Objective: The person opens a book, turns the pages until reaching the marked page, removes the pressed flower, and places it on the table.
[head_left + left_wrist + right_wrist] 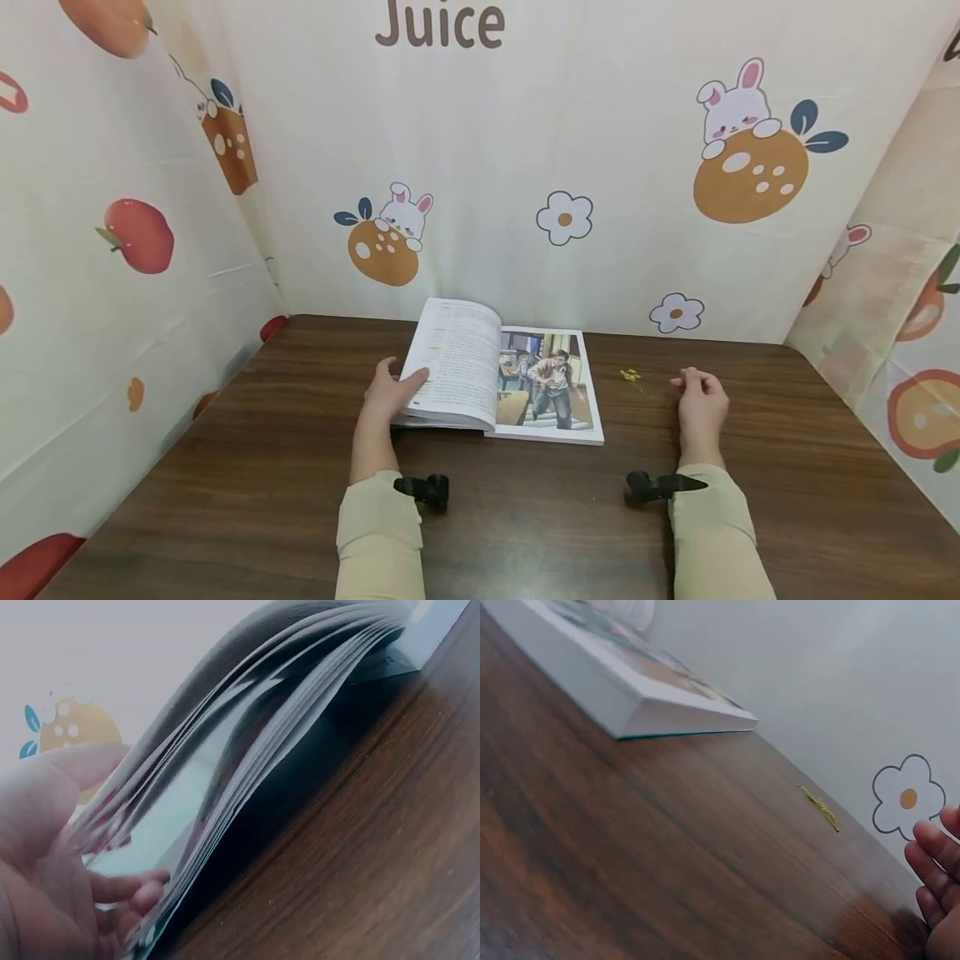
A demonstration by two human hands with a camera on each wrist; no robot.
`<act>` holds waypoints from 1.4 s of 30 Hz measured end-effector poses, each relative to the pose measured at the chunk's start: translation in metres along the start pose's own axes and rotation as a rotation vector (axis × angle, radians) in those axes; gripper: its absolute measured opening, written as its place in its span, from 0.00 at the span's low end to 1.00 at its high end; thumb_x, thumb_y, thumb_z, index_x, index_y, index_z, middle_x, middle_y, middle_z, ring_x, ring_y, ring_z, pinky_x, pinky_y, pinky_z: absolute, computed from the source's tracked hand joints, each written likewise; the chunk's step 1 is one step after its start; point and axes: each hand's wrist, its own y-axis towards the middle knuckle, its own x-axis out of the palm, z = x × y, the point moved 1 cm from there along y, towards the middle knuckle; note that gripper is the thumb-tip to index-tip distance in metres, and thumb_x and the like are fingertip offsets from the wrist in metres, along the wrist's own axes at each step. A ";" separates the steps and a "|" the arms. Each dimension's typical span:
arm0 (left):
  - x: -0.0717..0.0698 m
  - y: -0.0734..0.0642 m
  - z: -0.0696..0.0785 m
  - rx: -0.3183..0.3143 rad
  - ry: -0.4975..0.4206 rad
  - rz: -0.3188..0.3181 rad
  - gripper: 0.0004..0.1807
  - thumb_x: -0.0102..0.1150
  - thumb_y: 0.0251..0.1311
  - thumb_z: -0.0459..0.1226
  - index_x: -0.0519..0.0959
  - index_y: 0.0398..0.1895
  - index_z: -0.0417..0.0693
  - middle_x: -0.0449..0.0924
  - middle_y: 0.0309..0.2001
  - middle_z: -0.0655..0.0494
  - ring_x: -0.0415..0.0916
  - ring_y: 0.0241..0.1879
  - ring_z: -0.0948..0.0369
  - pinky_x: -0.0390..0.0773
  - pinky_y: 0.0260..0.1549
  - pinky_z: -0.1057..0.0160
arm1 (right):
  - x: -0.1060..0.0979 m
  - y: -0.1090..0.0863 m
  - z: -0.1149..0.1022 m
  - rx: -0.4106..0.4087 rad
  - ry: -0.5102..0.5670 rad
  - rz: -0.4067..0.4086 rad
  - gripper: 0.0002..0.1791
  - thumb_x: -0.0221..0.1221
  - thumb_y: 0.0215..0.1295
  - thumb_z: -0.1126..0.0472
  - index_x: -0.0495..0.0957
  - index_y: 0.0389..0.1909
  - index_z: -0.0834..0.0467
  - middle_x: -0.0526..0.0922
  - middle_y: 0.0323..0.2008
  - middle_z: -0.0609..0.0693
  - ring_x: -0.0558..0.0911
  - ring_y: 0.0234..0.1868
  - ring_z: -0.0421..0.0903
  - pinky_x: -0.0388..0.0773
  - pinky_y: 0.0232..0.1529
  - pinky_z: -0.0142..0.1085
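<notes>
An open book (457,358) lies on the table, with printed text on its left page and a colour picture (553,379) of a running figure on its right. My left hand (386,392) grips the left-hand pages at their outer edge, thumb on top. In the left wrist view, the fingers of the left hand (45,855) reach among the fanned, raised pages (300,705). To the right of the book lies a small dried yellow flower sprig (631,376). My right hand (703,404) is beside the sprig, apart from it, fingers loosely curled and holding nothing.
The dark wooden table (525,517) meets a pale curtain (487,167) printed with rabbits, fruit and flowers just behind the book. Similar curtains hang at the left and right sides. A black camera mount is strapped to each wrist.
</notes>
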 end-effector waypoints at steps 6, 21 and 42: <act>0.000 -0.003 0.000 -0.073 0.048 0.018 0.44 0.54 0.54 0.56 0.51 0.68 0.46 0.57 0.62 0.34 0.50 0.59 0.41 0.53 0.55 0.40 | 0.004 -0.001 0.000 -0.009 0.005 -0.011 0.12 0.48 0.70 0.53 0.74 0.33 0.56 0.75 0.21 0.35 0.75 0.29 0.31 0.64 0.39 0.26; -0.002 0.002 0.002 -0.033 -0.155 -0.004 0.43 0.58 0.55 0.52 0.50 0.68 0.46 0.59 0.60 0.38 0.63 0.52 0.48 0.61 0.53 0.50 | 0.004 -0.001 0.000 0.002 -0.005 -0.018 0.10 0.48 0.70 0.56 0.74 0.30 0.54 0.75 0.18 0.34 0.75 0.26 0.30 0.65 0.35 0.23; -0.001 0.002 0.005 0.063 -0.223 0.000 0.35 0.60 0.57 0.47 0.57 0.64 0.50 0.62 0.55 0.46 0.67 0.46 0.52 0.68 0.39 0.61 | 0.010 -0.004 -0.005 -0.044 -0.046 -0.109 0.10 0.49 0.69 0.55 0.74 0.33 0.56 0.76 0.18 0.33 0.75 0.28 0.29 0.66 0.35 0.25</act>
